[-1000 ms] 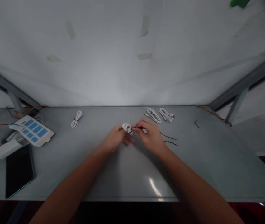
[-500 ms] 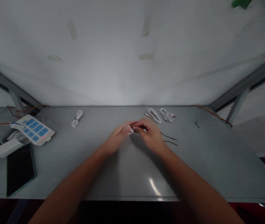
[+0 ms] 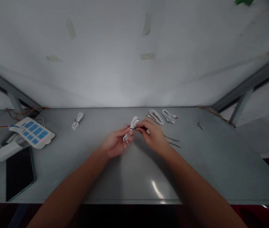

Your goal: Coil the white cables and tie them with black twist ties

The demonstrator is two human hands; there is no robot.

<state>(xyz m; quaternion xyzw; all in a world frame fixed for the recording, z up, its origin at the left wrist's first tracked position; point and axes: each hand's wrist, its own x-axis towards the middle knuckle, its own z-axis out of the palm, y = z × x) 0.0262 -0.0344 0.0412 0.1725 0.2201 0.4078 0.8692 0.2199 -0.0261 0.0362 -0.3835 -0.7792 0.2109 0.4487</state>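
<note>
My left grip (image 3: 116, 142) held the cable (image 3: 134, 121), newly turned broadside; right grip (image 3: 154, 134) pinched its tie (image 3: 132, 128), well behind the tabletop's front edge (image 3: 115, 202).

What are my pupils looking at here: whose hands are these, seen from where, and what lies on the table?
There is no machine: these are a person's bare hands, seen by a camera worn on that person's head, looking forward and down. The left hand holds a coiled white cable; the right hand pinches a thin dark tie that crosses its middle. On the grey table, to the left, lie a power strip, a dark flat panel and a tied cable bundle.
</note>
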